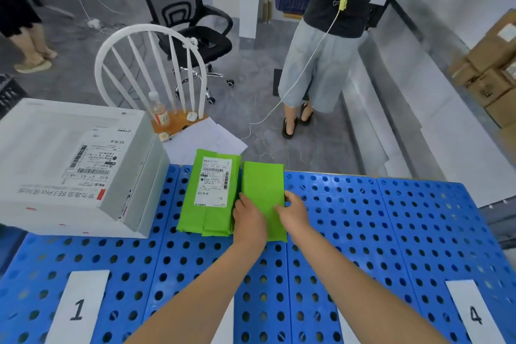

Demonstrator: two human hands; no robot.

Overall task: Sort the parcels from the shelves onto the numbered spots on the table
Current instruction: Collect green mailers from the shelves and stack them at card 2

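The left grip (248,220) and right grip (293,212) clasp the long edges of the plain green parcel (262,190), flat near the counter (391,218) far edge — labelled green parcel (212,193) just beside it leftward, perforated blue surface stretching rightward.

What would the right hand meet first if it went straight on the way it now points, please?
The right hand holds the plain parcel and points forward-left; going on across it, it would probably meet the labelled parcel alongside first, though depth is unclear.
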